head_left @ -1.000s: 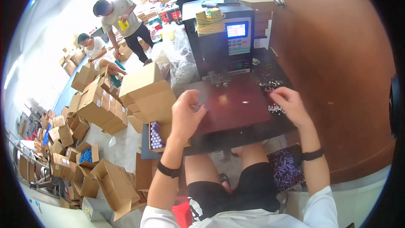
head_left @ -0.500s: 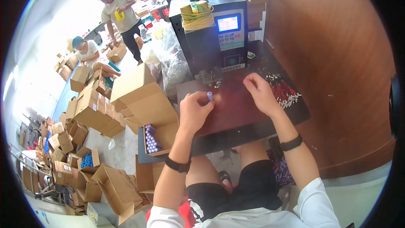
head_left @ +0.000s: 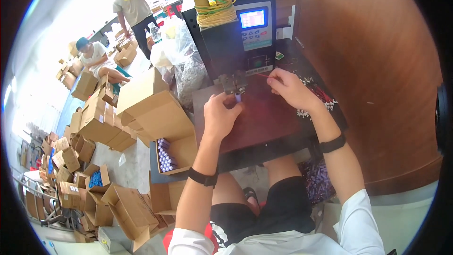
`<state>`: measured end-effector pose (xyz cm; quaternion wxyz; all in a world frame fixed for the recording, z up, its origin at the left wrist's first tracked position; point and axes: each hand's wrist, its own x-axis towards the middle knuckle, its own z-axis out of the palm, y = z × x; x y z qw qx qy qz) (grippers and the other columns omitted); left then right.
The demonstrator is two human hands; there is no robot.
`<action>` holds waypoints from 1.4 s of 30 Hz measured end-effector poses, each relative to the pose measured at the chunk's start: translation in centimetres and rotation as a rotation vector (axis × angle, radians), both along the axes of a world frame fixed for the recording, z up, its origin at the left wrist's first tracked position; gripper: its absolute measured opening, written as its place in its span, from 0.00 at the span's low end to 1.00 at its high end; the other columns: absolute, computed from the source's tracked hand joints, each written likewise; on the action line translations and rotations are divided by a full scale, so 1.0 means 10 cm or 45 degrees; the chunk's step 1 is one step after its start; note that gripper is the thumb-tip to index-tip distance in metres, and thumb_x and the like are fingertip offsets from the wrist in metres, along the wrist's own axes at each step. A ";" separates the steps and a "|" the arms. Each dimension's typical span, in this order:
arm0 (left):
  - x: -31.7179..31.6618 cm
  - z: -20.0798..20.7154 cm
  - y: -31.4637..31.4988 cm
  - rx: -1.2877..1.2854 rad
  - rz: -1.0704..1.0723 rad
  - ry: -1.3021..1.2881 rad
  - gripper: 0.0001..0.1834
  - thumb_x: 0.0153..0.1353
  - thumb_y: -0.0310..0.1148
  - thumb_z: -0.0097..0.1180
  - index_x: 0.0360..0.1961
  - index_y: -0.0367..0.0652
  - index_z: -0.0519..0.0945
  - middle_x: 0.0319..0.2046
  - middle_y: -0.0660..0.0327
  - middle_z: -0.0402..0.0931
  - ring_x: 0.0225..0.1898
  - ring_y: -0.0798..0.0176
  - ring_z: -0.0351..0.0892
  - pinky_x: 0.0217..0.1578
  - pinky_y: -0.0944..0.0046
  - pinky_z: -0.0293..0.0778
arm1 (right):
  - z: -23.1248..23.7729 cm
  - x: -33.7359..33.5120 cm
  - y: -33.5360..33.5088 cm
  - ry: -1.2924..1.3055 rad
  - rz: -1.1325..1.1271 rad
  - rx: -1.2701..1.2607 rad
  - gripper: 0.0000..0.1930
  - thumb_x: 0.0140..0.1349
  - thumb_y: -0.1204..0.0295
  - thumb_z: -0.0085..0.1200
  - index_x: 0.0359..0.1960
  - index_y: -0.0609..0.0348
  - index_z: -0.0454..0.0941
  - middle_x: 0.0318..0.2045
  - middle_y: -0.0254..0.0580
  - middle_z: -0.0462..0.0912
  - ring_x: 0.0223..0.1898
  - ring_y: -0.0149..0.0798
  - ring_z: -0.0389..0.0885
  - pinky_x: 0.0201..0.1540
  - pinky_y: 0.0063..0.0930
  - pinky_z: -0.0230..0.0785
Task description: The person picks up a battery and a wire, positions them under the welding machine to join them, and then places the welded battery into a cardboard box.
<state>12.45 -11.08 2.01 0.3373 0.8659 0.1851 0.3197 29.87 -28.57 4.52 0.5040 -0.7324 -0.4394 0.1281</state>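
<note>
My left hand (head_left: 218,117) pinches a small purple cylindrical battery cell (head_left: 238,98) upright, with its top just under the metal electrode tips (head_left: 241,90) of a black spot-welding machine (head_left: 258,45). Whether the tips touch the cell I cannot tell. To the right, my right hand (head_left: 293,90) has thumb and fingers pressed together on a thin red wire (head_left: 262,74), whose free end points left toward the electrodes. Beyond that hand lies a heap of red and black wire leads with white connectors (head_left: 326,98), partly hidden by my wrist.
An open cardboard box (head_left: 184,148) of purple cells stands by the dark tabletop's (head_left: 226,141) left edge. Yellow wire (head_left: 216,18) is coiled on the machine. A clear plastic bag (head_left: 186,61) stands behind, cartons crowd the left floor, and a brown door (head_left: 368,75) closes the right. Two people are farther off.
My left hand has carried the battery cell forward to beneath the electrodes. My right hand has shifted slightly left and forward, and the red wire now shows plainly. The standing person has raised a yellow object.
</note>
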 end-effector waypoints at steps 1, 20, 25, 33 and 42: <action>0.00 0.00 0.00 -0.002 0.002 0.002 0.17 0.47 0.35 0.72 0.33 0.32 0.85 0.30 0.49 0.84 0.33 0.53 0.85 0.39 0.58 0.78 | 0.03 0.00 -0.01 0.006 0.011 -0.043 0.14 0.73 0.65 0.51 0.42 0.67 0.76 0.31 0.43 0.81 0.34 0.35 0.79 0.42 0.31 0.72; 0.00 -0.04 0.03 -0.030 -0.021 -0.024 0.17 0.50 0.35 0.71 0.35 0.31 0.86 0.33 0.48 0.87 0.33 0.55 0.87 0.39 0.60 0.79 | -0.01 -0.15 -0.05 0.133 -0.058 0.181 0.13 0.74 0.64 0.52 0.43 0.64 0.79 0.33 0.32 0.80 0.33 0.28 0.74 0.37 0.26 0.68; -0.06 0.04 -0.05 -0.221 -0.075 0.002 0.16 0.53 0.35 0.69 0.36 0.32 0.82 0.32 0.48 0.86 0.35 0.51 0.87 0.41 0.57 0.79 | -0.07 -0.31 -0.09 0.599 0.002 0.355 0.12 0.75 0.60 0.53 0.42 0.55 0.80 0.33 0.24 0.76 0.29 0.19 0.64 0.33 0.18 0.59; -0.05 -0.01 -0.02 -0.307 -0.003 -0.196 0.11 0.55 0.29 0.62 0.35 0.31 0.82 0.25 0.58 0.82 0.27 0.68 0.77 0.33 0.66 0.73 | -0.17 -0.45 -0.11 0.334 0.021 0.356 0.15 0.72 0.64 0.56 0.36 0.65 0.84 0.37 0.34 0.79 0.41 0.29 0.76 0.48 0.23 0.66; 0.01 -0.05 -0.03 0.035 -0.005 -0.146 0.11 0.53 0.31 0.63 0.33 0.31 0.85 0.23 0.56 0.79 0.23 0.67 0.75 0.28 0.65 0.71 | -0.23 -0.46 0.01 0.114 0.112 0.335 0.11 0.66 0.68 0.60 0.33 0.65 0.85 0.39 0.37 0.77 0.36 0.31 0.75 0.42 0.24 0.68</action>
